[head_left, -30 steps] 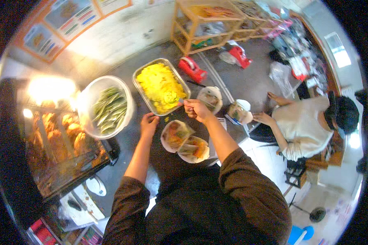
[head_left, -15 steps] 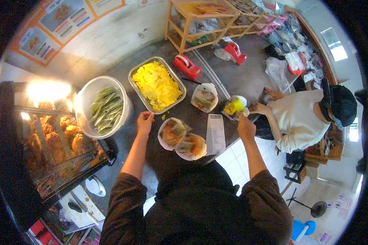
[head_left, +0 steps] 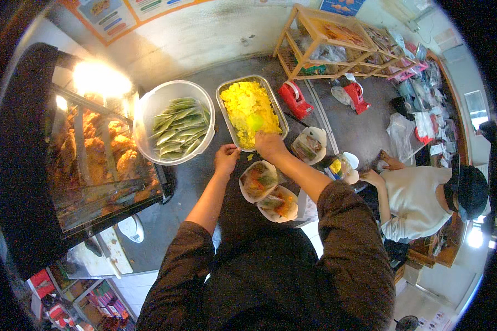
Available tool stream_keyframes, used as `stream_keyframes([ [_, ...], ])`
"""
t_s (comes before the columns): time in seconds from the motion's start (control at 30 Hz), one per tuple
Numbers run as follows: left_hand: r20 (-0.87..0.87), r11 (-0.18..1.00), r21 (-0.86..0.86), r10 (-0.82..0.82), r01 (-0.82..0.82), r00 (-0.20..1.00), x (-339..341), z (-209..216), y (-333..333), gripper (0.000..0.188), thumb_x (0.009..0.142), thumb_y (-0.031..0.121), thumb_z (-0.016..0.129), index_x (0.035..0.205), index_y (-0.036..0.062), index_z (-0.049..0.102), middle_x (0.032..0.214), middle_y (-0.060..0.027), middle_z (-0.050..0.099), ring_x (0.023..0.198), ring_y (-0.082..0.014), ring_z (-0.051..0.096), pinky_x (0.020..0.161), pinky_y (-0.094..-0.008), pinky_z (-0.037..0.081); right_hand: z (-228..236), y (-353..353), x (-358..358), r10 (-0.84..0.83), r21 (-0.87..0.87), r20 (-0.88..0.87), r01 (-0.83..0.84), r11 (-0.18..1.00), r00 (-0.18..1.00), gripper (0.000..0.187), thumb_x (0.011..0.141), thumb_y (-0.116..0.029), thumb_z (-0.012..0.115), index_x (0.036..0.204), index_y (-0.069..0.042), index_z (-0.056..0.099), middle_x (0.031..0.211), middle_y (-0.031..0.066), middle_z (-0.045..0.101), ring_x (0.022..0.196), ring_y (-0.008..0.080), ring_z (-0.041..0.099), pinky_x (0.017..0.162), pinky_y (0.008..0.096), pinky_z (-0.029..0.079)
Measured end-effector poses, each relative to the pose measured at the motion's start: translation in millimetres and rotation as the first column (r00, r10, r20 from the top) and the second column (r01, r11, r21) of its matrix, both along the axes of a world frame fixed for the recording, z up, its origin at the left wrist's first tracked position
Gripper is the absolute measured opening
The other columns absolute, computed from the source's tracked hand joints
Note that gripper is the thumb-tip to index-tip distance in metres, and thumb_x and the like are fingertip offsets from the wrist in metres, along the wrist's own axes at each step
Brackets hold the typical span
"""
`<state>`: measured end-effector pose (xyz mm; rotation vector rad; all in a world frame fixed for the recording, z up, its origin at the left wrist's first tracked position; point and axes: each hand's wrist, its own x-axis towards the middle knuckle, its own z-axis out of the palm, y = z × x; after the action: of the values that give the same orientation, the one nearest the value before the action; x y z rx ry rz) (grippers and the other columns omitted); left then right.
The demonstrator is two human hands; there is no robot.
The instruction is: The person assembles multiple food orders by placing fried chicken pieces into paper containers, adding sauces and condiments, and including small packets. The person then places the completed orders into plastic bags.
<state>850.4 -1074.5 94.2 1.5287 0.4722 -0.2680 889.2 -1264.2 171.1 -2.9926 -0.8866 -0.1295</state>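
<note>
"Yellow, crumbly food [head_left: 243, 99] surrounds the far end of what looks like a scoop [head_left: 255, 121]. Which hand has it?"

"The right hand [head_left: 270, 148], closed in a fist around it; we cannot see the part under the fingers. The food fills a metal tray [head_left: 227, 118]."

"And the left hand [head_left: 226, 159]?"

"Its fingertips are at the tray's near corner; we cannot tell whether they pinch the rim."

"What sits around that?"

"Just left, we have a white plastic tub [head_left: 149, 106] holding long green leaf shapes [head_left: 179, 127]. On the near side, two pale bowls [head_left: 245, 188] stand touching, with orange and green pieces inside. Right of those, we find an open paper box [head_left: 318, 133] of blurred food, then a carton [head_left: 350, 160] showing something yellow, near a co-worker's hands [head_left: 374, 178]."

"Farther out?"

"Far left, we see a lit display case [head_left: 25, 143] of golden-brown pieces [head_left: 96, 146]."
</note>
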Motion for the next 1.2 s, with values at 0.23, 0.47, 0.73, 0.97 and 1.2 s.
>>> stream_keyframes([
  [0.23, 0.049, 0.99, 0.137, 0.007, -0.013, 0.999, 2, -16, -1, 0.027, 0.085, 0.016, 0.082, 0.105, 0.0017, 0.07, 0.088, -0.0064, 0.075, 0.077, -0.0137, 0.069, 0.073, -0.0294, 0.055, -1, 18, 2, 0.117, -0.149, -0.45, -0.203, 0.968, 0.885, 0.02, 0.086, -0.02, 0.061, 0.088, -0.003, 0.072, 0.087, 0.0232, 0.073, 0.08, 0.0365, 0.073, 0.065, 0.0518, 0.056],
  [0.47, 0.051, 0.995, 0.073, 0.06, -0.063, 0.997, -5, -7, -5, 0.03, 0.087, 0.016, 0.08, 0.111, 0.0013, 0.07, 0.094, -0.0085, 0.076, 0.08, -0.0156, 0.069, 0.073, -0.0301, 0.055, -15, -30, 17, 0.023, 0.3, -0.672, 0.243, 0.923, 0.74, 0.031, 0.103, -0.027, 0.05, 0.102, -0.008, 0.075, 0.073, 0.0106, 0.066, 0.067, 0.0238, 0.065, 0.066, 0.0395, 0.052],
  [0.73, -0.094, 0.972, -0.059, -0.231, 0.226, 0.968, -19, 19, 9, 0.045, 0.097, 0.035, 0.072, 0.127, 0.0034, 0.062, 0.118, -0.0102, 0.07, 0.094, -0.0171, 0.068, 0.081, -0.0341, 0.053, 35, -75, -41, 0.342, 0.411, -0.836, 0.902, -0.13, 0.43, 0.029, 0.105, -0.022, 0.053, 0.113, 0.0, 0.07, 0.063, -0.0089, 0.035, 0.049, 0.0043, 0.028, 0.045, 0.0237, 0.023],
  [0.97, 0.05, 0.84, -0.091, -0.533, 0.535, 0.845, -60, 49, 15, 0.05, 0.1, 0.037, 0.068, 0.137, 0.0049, 0.058, 0.129, -0.0098, 0.066, 0.119, -0.0201, 0.06, 0.103, -0.0346, 0.047, 66, -156, -96, -0.556, 0.33, -0.157, 0.574, 0.75, 0.816, 0.026, 0.103, -0.022, 0.054, 0.115, -0.005, 0.069, 0.07, 0.0057, 0.063, 0.052, 0.0203, 0.058, 0.048, 0.0353, 0.046],
  [1.2, -0.053, 0.968, -0.072, -0.243, 0.239, 0.969, -42, 36, 10, 0.041, 0.1, 0.03, 0.068, 0.131, 0.0039, 0.062, 0.12, -0.0091, 0.069, 0.108, -0.0185, 0.064, 0.098, -0.035, 0.05, 63, -132, -95, -0.539, 0.324, 0.242, 0.456, 0.829, 0.807, 0.019, 0.096, -0.017, 0.053, 0.107, -0.009, 0.065, 0.08, 0.0114, 0.071, 0.065, 0.0334, 0.071, 0.055, 0.0441, 0.057],
])
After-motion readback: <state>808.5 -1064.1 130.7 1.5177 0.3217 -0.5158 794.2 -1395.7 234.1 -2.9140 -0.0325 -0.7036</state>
